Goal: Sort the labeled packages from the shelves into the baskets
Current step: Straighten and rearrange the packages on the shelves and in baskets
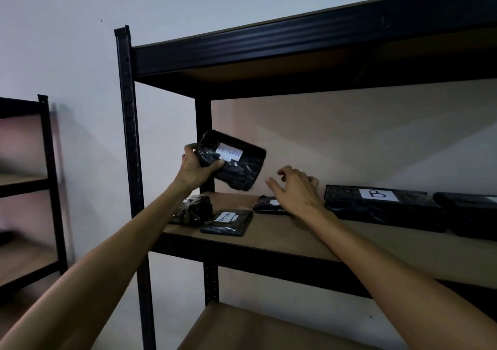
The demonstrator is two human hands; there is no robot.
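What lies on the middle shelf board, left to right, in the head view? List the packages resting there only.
Crumpled black package → flat RETURN package → small package partly behind the right hand → B package → black package at the frame edge.

Place: a storeroom or small parcel stockroom, plain and dimly lit.
Shelving: a black metal rack [129,140] of the boltless kind, with bare brown board shelves [376,245]; a second rack [51,177] of the same make stands to the left.
Stock: black plastic-wrapped packages lie flat on the middle shelf, each with a white handwritten label, one reading "B" [377,194], another "RETURN" [225,217].
Walls: bare, pale and unpainted-looking [67,40], with no furniture or decoration in front of them.
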